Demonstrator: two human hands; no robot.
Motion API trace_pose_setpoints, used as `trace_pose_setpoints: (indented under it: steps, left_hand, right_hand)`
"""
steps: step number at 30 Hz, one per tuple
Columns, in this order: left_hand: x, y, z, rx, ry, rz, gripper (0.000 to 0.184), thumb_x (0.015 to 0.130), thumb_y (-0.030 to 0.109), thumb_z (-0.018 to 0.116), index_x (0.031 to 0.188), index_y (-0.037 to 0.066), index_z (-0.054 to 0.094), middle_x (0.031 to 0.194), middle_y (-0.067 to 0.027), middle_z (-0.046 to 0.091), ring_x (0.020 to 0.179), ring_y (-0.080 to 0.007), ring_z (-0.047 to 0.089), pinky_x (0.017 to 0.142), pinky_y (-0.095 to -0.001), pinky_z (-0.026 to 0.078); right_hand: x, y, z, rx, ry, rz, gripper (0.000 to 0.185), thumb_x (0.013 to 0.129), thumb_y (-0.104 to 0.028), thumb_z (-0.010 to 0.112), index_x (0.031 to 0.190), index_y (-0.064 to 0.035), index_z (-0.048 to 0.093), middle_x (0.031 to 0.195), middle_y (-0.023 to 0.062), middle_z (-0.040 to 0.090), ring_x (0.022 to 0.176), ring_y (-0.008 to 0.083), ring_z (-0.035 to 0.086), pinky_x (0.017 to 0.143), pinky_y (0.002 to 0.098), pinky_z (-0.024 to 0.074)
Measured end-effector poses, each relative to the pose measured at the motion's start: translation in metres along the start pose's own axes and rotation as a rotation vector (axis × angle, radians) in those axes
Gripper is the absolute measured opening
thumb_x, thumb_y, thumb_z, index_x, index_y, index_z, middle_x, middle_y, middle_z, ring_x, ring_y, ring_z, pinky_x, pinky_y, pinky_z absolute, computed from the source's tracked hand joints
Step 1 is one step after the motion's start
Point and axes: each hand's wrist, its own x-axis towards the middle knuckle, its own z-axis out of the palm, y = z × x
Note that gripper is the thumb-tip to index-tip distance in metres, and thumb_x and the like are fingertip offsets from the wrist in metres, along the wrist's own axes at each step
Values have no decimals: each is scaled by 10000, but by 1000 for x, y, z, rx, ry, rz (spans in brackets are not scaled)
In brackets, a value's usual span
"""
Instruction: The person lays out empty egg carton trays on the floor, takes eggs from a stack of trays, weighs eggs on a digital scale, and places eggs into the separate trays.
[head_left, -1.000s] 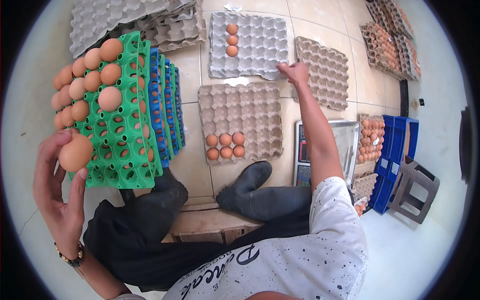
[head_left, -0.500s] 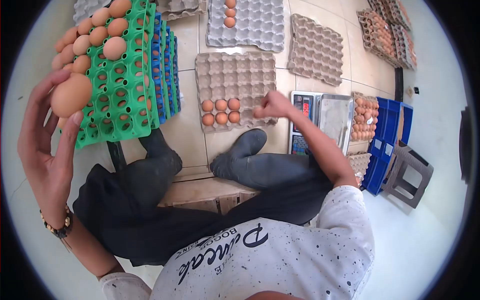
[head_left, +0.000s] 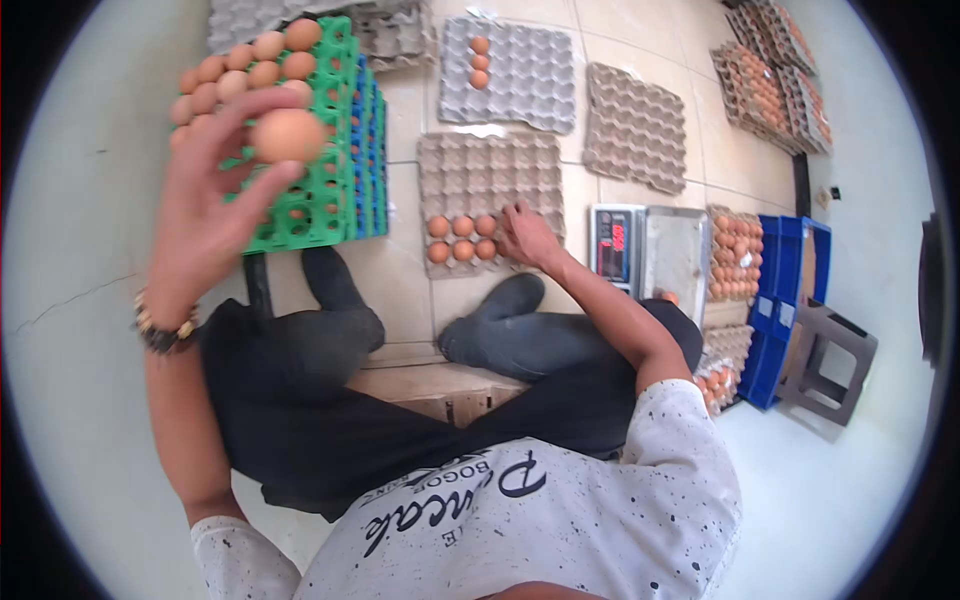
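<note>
My left hand [head_left: 215, 205] is raised at the left, thumb and fingers closed round a brown egg [head_left: 290, 137]. Behind that egg stands a green plastic egg tray [head_left: 335, 130], with brown eggs in its far part and bare cups nearer me. My right hand [head_left: 530, 238] is over a brown cardboard egg tray [head_left: 495, 165] on the floor. Its fingers curl down beside the eggs [head_left: 462, 238] set in the tray's near left cups. Whatever those fingers hold, if anything, is hidden.
Blue trays [head_left: 372, 150] are stacked under the green one. A grey tray [head_left: 530, 75] holds three eggs; another cardboard tray [head_left: 635, 125] lies beside it. Right of my right arm are a digital scale [head_left: 612, 245], a filled egg tray [head_left: 735, 255], blue crates [head_left: 780, 300] and a stool [head_left: 830, 355].
My left hand has carried its egg rightward and up, now in front of the green tray. My right hand has come closer to the eggs in the brown tray. The view has shifted slightly.
</note>
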Motion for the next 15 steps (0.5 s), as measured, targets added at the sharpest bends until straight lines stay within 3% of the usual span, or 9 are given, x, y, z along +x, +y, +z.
trace_pose_setpoints:
  steps: [2, 5, 6, 8, 10, 11, 13, 14, 15]
  left_hand:
    - [6, 1, 7, -192, -127, -46, 429, 897, 37, 687, 1300, 17, 544, 1285, -83, 587, 1149, -189, 601, 971, -340, 526]
    - [11, -1, 28, -403, -195, -110, 446, 896, 84, 714, 1300, 13, 538, 1267, -90, 599, 1140, -184, 608, 961, -322, 521]
    - [12, -1, 36, -433, -253, -150, 453, 892, 84, 717, 1300, 10, 537, 1267, -93, 598, 1141, -182, 608, 971, -324, 514]
    - [12, 1, 53, -492, -376, -230, 465, 884, 84, 724, 1301, 4, 534, 1267, -97, 595, 1144, -176, 609, 990, -327, 499]
    - [5, 2, 78, -458, -431, -187, 458, 887, 84, 727, 1294, 14, 530, 1214, -93, 624, 1114, -164, 617, 957, -308, 513]
    - [0, 7, 94, -448, -478, -155, 454, 888, 83, 729, 1291, 20, 528, 1187, -91, 638, 1100, -159, 621, 940, -299, 521]
    - [-18, 14, 116, -543, -513, -267, 570, 863, 66, 747, 1345, 39, 444, 1161, -84, 631, 1094, -149, 619, 941, -303, 520]
    - [-23, 11, 125, -551, -534, -286, 610, 854, 62, 752, 1362, 50, 415, 1155, -79, 624, 1095, -151, 619, 949, -312, 517]
    - [-28, 11, 135, -551, -545, -302, 650, 845, 59, 757, 1379, 60, 387, 1150, -74, 616, 1096, -153, 619, 956, -321, 515]
  right_hand:
    - [4, -14, -1, -95, -71, 47, 318, 835, -208, 609, 1088, -16, 596, 1118, 205, 601, 975, 414, 622, 820, 486, 524]
    - [-11, -56, -45, 50, 194, 16, 380, 839, -212, 631, 1169, -26, 598, 1162, 188, 610, 1003, 386, 636, 812, 492, 529]
    - [-13, -70, -67, 139, 199, -38, 433, 818, -183, 667, 1223, -46, 596, 1214, 176, 608, 1010, 323, 661, 770, 446, 552]
    - [-30, -121, -111, 596, 386, -134, 479, 792, -146, 689, 1251, -65, 580, 1235, 176, 603, 1012, 281, 668, 719, 374, 561]
    - [-63, -179, -156, 826, 488, -239, 538, 766, -108, 703, 1281, -73, 556, 1216, 177, 604, 959, 262, 681, 688, 332, 556]
    - [-80, -195, -170, 861, 414, -248, 580, 765, -119, 717, 1313, -84, 532, 1218, 179, 604, 951, 274, 685, 693, 341, 559]
    - [-100, -201, -170, 642, 488, -389, 660, 769, -154, 743, 1375, -111, 485, 1235, 177, 599, 969, 299, 686, 707, 382, 563]
    - [-98, -196, -159, 368, 604, -523, 697, 774, -177, 755, 1404, -128, 463, 1250, 174, 595, 994, 312, 683, 718, 414, 566]
    - [-110, -181, -167, 340, 636, -478, 697, 774, -177, 755, 1404, -128, 463, 1250, 174, 595, 994, 312, 683, 718, 414, 566]
